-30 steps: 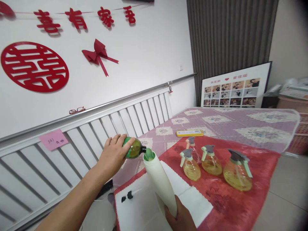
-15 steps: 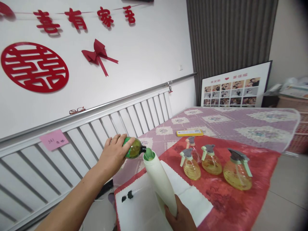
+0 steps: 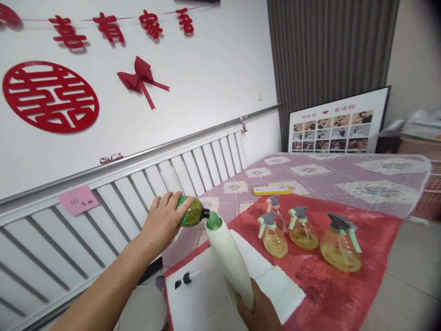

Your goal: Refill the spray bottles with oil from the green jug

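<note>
My left hand (image 3: 165,218) is wrapped around a green bottle (image 3: 192,213), tipped sideways with its black neck pointing right. The bottle's neck meets a small green funnel-like piece (image 3: 213,220) in the mouth of a pale green plastic bottle (image 3: 229,259). I cannot tell whether liquid is flowing. That pale bottle leans toward the left, its lower end gripped by my right hand (image 3: 259,309). Beneath both lies a white cloth (image 3: 275,285) with a small black pump top (image 3: 182,280) on it.
Several spray bottles (image 3: 340,250) with yellowish liquid stand right of the pale bottle on a red cloth (image 3: 310,285). A yellow flat case (image 3: 272,190) lies behind them on the patterned tablecloth (image 3: 303,170). A white radiator (image 3: 113,220) runs along the left.
Almost nothing differs. Both hands and both bottles hold the same position, and the camera view has shifted very slightly.
</note>
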The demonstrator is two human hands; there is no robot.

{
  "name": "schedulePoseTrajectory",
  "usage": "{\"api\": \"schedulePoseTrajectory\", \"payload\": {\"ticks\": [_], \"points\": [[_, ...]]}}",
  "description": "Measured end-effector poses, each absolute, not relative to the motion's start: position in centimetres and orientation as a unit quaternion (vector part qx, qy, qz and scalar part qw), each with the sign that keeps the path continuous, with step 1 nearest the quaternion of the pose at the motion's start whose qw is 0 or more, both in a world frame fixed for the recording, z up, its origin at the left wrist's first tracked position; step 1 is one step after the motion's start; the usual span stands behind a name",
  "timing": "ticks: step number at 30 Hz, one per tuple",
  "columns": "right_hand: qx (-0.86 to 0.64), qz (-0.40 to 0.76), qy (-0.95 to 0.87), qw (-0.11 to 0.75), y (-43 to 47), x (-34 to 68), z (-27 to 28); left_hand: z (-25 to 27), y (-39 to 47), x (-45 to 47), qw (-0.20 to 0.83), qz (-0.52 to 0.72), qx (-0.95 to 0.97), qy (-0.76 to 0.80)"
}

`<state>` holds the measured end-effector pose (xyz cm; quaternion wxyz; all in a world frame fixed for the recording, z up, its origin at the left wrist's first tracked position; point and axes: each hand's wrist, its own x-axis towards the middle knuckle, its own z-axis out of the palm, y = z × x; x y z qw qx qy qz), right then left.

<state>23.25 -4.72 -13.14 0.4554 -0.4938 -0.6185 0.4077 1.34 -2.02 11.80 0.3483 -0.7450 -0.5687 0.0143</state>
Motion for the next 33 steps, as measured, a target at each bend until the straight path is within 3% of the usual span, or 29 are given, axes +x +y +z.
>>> {"api": "schedulePoseTrajectory", "payload": {"ticks": [33], "points": [[-0.48,0.407,-0.632,0.453,-4.33,23.15,-13.94,11.81,-1.88,1.35,0.364,0.026,-0.74,-0.565]]}}
